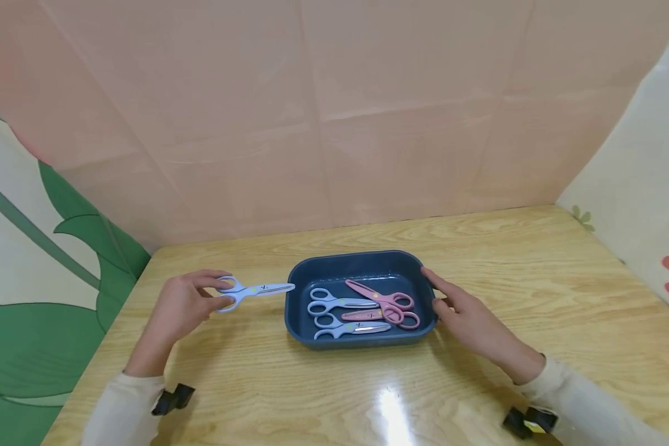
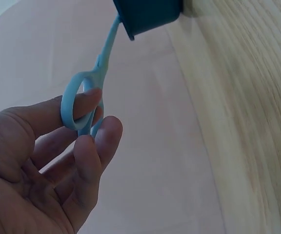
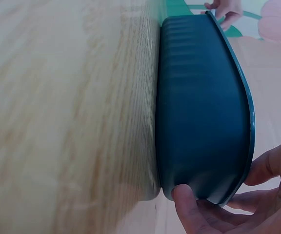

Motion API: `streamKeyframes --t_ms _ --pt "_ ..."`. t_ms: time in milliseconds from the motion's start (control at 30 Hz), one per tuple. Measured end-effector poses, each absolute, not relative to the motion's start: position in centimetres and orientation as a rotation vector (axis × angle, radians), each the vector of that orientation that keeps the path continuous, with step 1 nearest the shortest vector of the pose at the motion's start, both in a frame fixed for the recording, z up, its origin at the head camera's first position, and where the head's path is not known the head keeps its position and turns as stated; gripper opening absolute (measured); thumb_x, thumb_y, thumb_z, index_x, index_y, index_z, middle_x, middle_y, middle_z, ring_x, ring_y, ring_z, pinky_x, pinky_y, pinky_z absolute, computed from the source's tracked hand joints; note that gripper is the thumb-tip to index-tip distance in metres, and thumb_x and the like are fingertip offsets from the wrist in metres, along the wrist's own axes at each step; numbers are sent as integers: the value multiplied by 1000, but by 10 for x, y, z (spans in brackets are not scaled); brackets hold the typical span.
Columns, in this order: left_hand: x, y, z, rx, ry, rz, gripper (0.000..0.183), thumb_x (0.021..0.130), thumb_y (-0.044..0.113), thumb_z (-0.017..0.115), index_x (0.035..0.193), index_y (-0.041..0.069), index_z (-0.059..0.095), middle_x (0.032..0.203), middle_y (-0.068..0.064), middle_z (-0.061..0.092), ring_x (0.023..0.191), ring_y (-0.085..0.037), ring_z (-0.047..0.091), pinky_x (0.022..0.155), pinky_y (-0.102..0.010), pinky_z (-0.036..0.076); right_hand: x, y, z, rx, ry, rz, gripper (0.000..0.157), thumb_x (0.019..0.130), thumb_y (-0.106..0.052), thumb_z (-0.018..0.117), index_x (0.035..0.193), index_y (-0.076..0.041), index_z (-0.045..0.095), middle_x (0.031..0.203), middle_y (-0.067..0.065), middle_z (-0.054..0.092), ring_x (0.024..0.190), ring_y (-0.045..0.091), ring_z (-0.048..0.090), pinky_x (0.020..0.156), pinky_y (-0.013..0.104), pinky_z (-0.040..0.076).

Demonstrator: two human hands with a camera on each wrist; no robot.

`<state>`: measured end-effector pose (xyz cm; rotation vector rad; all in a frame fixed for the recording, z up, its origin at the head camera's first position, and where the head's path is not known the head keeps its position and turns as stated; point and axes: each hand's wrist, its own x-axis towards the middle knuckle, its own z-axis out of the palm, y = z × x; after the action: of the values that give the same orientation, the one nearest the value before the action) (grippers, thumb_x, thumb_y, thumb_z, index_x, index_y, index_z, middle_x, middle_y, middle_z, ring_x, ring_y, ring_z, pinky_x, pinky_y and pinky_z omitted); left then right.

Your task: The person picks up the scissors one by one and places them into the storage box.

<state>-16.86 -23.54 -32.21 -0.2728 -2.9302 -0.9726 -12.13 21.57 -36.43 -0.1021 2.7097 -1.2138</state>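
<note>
My left hand point(image 1: 186, 303) holds a pair of light blue scissors point(image 1: 256, 290) by the handle loops, left of a dark blue rectangular tray point(image 1: 312, 341). The blades point right, their tip at the tray's left rim. In the left wrist view, the scissors point(image 2: 99, 73) hang between thumb and fingers, one fingertip through a loop. My right hand point(image 1: 474, 322) grips the tray's right end, its fingers around the wall and rim; the right wrist view shows the tray's outer wall point(image 3: 199, 107) close up. Inside the tray lie two blue scissors point(image 1: 340, 302) and two pink scissors point(image 1: 387, 298), partly overlapping.
The tray stands on a wood-grain table point(image 1: 245, 378). A pinkish sheet point(image 1: 323, 124) hangs behind the table's back edge. Patterned cloth with green leaves point(image 1: 33, 347) borders the left, and a white cloth with red petals point(image 1: 652, 186) the right.
</note>
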Motion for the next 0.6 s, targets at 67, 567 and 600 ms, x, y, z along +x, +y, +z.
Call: streamKeyframes --t_ms 67,567,600 --pt "-169 -233 -322 -306 -2921 -956 25 80 18 83 104 12 79 129 -9 69 69 -9 68 55 -23 53 -121 215 -365 -106 2709 -1217 60 105 -17 39 160 -25 19 142 21 42 54 16 43 51 28 41" --pt "-173 -215 -326 -425 -2940 -931 17 78 17 84 94 15 81 119 -2 73 66 -8 66 56 -24 52 -121 215 -365 -97 2705 -1217 60 105 -18 39 160 -25 19 141 22 43 54 16 43 50 28 40" --pt "-173 -214 -326 -431 -2942 -930 17 78 16 84 94 15 81 118 -1 73 65 -8 66 56 -24 52 -121 215 -365 -97 2704 -1218 59 105 -18 39 160 -25 19 141 22 43 54 16 43 50 28 40"
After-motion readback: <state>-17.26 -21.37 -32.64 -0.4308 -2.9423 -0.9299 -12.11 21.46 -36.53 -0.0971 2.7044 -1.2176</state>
